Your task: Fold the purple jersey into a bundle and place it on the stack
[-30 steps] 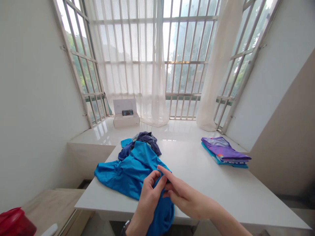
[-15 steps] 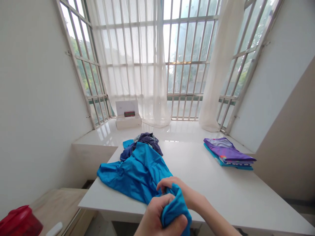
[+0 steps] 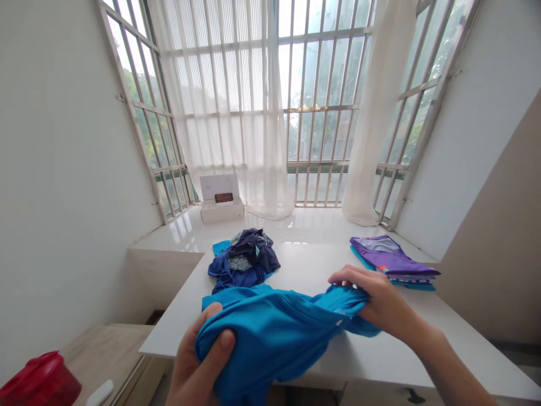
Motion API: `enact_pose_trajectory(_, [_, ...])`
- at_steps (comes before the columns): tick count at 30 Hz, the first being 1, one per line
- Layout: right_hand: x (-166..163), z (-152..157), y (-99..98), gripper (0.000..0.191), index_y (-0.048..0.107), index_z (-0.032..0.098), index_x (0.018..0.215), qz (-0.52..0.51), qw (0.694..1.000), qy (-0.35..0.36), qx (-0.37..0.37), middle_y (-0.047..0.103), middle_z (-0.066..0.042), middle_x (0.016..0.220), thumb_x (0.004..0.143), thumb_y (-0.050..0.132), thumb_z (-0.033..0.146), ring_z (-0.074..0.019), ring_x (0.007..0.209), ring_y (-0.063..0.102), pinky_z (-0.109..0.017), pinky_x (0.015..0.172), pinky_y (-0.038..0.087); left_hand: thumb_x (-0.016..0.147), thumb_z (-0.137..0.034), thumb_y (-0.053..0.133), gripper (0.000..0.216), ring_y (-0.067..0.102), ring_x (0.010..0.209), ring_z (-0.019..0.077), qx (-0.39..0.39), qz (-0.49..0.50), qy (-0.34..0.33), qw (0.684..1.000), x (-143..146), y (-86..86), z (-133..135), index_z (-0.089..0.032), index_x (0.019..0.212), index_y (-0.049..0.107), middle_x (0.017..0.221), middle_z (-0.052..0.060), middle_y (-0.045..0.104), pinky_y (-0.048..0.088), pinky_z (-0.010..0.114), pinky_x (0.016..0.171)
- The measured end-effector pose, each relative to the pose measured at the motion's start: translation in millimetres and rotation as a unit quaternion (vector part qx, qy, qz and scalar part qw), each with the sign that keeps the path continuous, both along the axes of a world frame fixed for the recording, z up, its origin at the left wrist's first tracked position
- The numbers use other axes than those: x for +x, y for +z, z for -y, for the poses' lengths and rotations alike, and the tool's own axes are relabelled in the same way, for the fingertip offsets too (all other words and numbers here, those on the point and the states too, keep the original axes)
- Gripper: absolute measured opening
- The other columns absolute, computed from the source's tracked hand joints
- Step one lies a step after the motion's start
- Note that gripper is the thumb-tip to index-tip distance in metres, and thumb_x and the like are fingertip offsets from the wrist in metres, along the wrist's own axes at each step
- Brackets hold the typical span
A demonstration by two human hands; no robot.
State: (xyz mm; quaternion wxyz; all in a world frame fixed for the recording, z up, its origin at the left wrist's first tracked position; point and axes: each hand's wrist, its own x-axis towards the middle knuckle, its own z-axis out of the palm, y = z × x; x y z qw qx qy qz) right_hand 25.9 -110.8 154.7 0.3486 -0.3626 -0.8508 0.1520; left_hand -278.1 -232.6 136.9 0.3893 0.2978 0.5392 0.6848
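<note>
A bright blue garment [image 3: 279,330] is stretched sideways over the near edge of the white table [image 3: 422,344]. My left hand [image 3: 198,361] grips its bunched left end at the bottom of the view, thumb on top. My right hand [image 3: 378,304] holds its right end above the tabletop, fingers curled over the cloth. Behind the garment lies a heap of dark blue and patterned clothes [image 3: 245,259].
A folded stack with a purple piece on top [image 3: 391,262] lies at the table's far right. A white box [image 3: 222,200] stands on the glossy window ledge behind. A red container [image 3: 40,383] and a small white object [image 3: 99,392] sit low at the left.
The blue garment came off the heap toward me. My hands, close together at its near corner before, have moved apart and pulled it out sideways. The dark clothes beneath are uncovered.
</note>
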Motion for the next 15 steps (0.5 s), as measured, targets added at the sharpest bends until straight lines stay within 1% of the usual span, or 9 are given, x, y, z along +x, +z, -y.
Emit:
enact_pose_trajectory(2, [18.4,11.2,11.3,0.015,0.072,0.027,0.09,0.043,0.998,-0.007,-0.045,0.071,-0.001,0.081,0.076,0.076,0.029,-0.0183,0.07,0.062,-0.028,0.064,0.048,0.061,-0.055,0.084,0.055,0.068,0.071,0.0205,0.026,-0.016,0.001,1.0,-3.3,3.3,-11.6,-0.024,0.103,0.068,0.082,-0.002,0.072,0.058,0.027,0.058])
enact_pose_trajectory(4, [34.0,22.2,17.2,0.024,0.071,0.027,0.077,0.08,0.992,-0.017,-0.091,0.068,0.0,0.071,0.064,0.086,0.042,-0.0184,0.067,0.059,-0.028,0.06,0.046,0.065,-0.057,0.082,0.048,0.064,0.063,0.0163,0.051,-0.027,-0.019,0.998,-5.1,7.3,-20.7,-0.023,0.095,0.065,0.075,-0.004,0.069,0.055,0.024,0.054])
enact_pose_trajectory(5, [40.9,27.3,19.0,0.029,0.069,0.026,0.07,0.093,0.989,-0.022,-0.112,0.066,0.001,0.068,0.061,0.087,0.047,-0.0189,0.066,0.058,-0.029,0.06,0.045,0.067,-0.057,0.081,0.044,0.061,0.057,0.0143,0.061,-0.026,-0.034,0.997,-5.2,9.5,-23.7,-0.022,0.088,0.063,0.07,-0.005,0.067,0.053,0.022,0.05])
enact_pose_trajectory(6, [47.4,31.9,20.5,0.032,0.067,0.026,0.066,0.103,0.986,-0.031,-0.131,0.064,0.0,0.066,0.061,0.086,0.052,-0.0197,0.067,0.057,-0.03,0.061,0.045,0.069,-0.057,0.079,0.043,0.058,0.053,0.0131,0.07,-0.024,-0.054,0.996,-4.7,11.8,-25.9,-0.022,0.081,0.059,0.067,-0.005,0.066,0.051,0.021,0.048])
enact_pose_trajectory(8, [59.5,38.9,23.7,0.034,0.064,0.027,0.063,0.115,0.977,-0.059,-0.168,0.065,-0.003,0.067,0.069,0.078,0.057,-0.0212,0.069,0.059,-0.032,0.064,0.047,0.072,-0.057,0.078,0.045,0.059,0.055,0.0142,0.086,-0.031,-0.091,0.992,-2.5,16.6,-28.5,-0.021,0.07,0.051,0.071,-0.001,0.069,0.05,0.022,0.049])
enact_pose_trajectory(10, [71.8,42.6,26.9,0.029,0.068,0.029,0.07,0.12,0.969,-0.091,-0.195,0.068,-0.006,0.074,0.078,0.069,0.058,-0.0231,0.073,0.062,-0.035,0.066,0.05,0.074,-0.056,0.076,0.048,0.064,0.067,0.0191,0.101,-0.074,-0.114,0.986,0.1,22.1,-29.8,-0.02,0.064,0.045,0.089,0.007,0.075,0.052,0.026,0.057])
enact_pose_trajectory(12, [85.2,43.5,28.5,0.026,0.074,0.034,0.085,0.111,0.967,-0.115,-0.2,0.073,-0.01,0.088,0.078,0.068,0.058,-0.0266,0.082,0.066,-0.037,0.073,0.054,0.078,-0.055,0.072,0.049,0.066,0.078,0.0226,0.115,-0.149,-0.1,0.977,0.7,27.9,-31.0,-0.021,0.061,0.042,0.1,0.01,0.076,0.053,0.028,0.065])
enact_pose_trajectory(14, [99.4,42.4,26.7,0.032,0.078,0.038,0.097,0.097,0.967,-0.121,-0.204,0.075,-0.013,0.1,0.073,0.072,0.059,-0.0307,0.093,0.069,-0.039,0.083,0.056,0.08,-0.052,0.069,0.047,0.065,0.077,0.0211,0.124,-0.231,-0.059,0.963,-2.4,33.1,-32.4,-0.022,0.06,0.039,0.094,0.007,0.076,0.052,0.027,0.068])
enact_pose_trajectory(15, [106.2,41.5,24.5,0.035,0.079,0.039,0.098,0.082,0.968,-0.125,-0.202,0.076,-0.014,0.102,0.069,0.075,0.059,-0.0319,0.096,0.07,-0.04,0.086,0.056,0.081,-0.05,0.067,0.044,0.064,0.075,0.0194,0.125,-0.267,-0.038,0.955,-5.5,35.0,-33.1,-0.023,0.06,0.039,0.089,0.004,0.076,0.051,0.026,0.068])
